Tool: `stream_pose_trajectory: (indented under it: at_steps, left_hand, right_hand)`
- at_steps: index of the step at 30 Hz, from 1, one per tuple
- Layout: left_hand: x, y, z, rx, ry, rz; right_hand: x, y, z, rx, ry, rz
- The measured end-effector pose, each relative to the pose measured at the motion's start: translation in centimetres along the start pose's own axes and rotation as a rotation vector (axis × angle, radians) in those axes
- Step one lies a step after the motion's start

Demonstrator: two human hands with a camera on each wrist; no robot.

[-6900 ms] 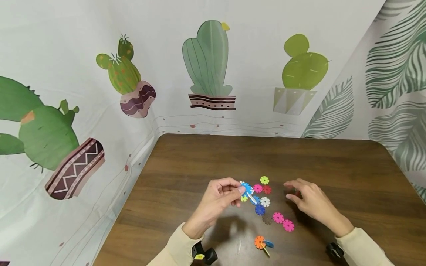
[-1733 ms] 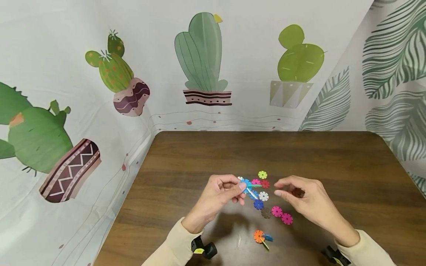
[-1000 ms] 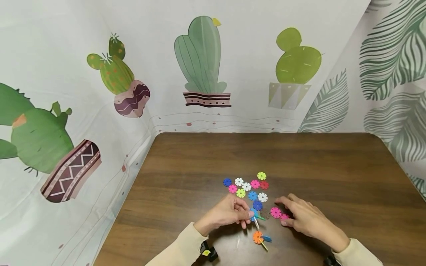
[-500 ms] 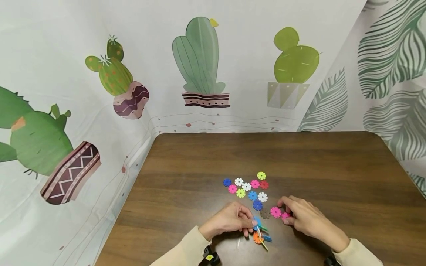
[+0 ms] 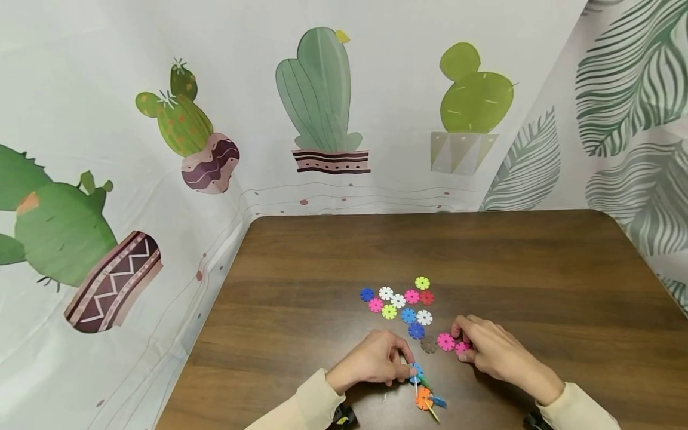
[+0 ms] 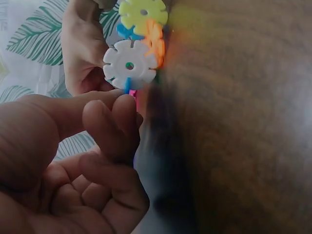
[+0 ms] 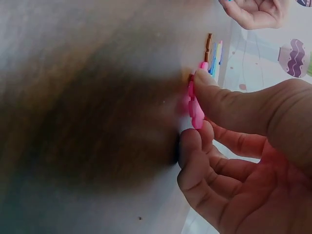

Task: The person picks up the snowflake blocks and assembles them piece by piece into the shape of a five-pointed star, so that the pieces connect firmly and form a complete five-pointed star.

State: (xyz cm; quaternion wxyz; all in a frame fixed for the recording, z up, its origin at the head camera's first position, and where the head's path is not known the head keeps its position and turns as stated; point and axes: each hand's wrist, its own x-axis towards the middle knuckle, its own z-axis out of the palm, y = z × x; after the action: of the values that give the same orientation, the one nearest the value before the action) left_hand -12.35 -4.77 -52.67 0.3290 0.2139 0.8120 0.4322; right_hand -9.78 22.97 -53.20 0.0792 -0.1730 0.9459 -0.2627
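Closest to me is an orange notched disc (image 5: 423, 398) with a yellow disc (image 6: 130, 17) and a blue disc (image 5: 439, 402) slotted in, on the wood-grain table (image 5: 322, 257). Just behind it, the left hand (image 5: 376, 358) has thumb and finger clamped on a light blue disc (image 5: 417, 370) carrying a white disc (image 6: 116, 70) and a green one; can't tell if the bunches touch. Off to the side, the right hand (image 5: 497, 351) pinches a pink disc (image 5: 461, 347), next to a second pink disc (image 5: 445, 341). Further back, loose discs lie flat, a lime one (image 5: 422, 283) farthest, then cactus-print cloth (image 5: 403, 77).
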Motion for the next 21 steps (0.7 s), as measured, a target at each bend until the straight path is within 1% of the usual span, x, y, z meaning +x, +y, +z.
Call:
stream_pose_trajectory:
  at_steps: [6,8,13,14,16,21]
  left_hand:
    - [0.1,0.5,-0.2,0.113,0.032,0.012]
    - [0.2,0.5,-0.4,0.160,0.049,0.043]
    - [1.1,0.6,-0.7,0.309,0.117,0.158]
    - [1.3,0.7,-0.7,0.328,0.128,0.175]
    - [1.6,1.0,-0.5,0.355,0.141,0.190]
    - [2.5,1.5,0.1,0.409,0.144,0.205]
  right_hand:
    - [-0.2,-0.1,0.1,0.001,0.014,-0.011]
    - [-0.3,-0.1,0.1,0.000,0.015,-0.011]
    - [-0.4,-0.4,0.0,0.000,0.011,0.002]
    - [-0.4,-0.4,0.0,-0.001,0.011,0.000]
    - [-0.4,-0.5,-0.1,0.003,0.014,-0.012]
    - [-0.5,-0.5,-0.2,0.013,0.006,-0.017]
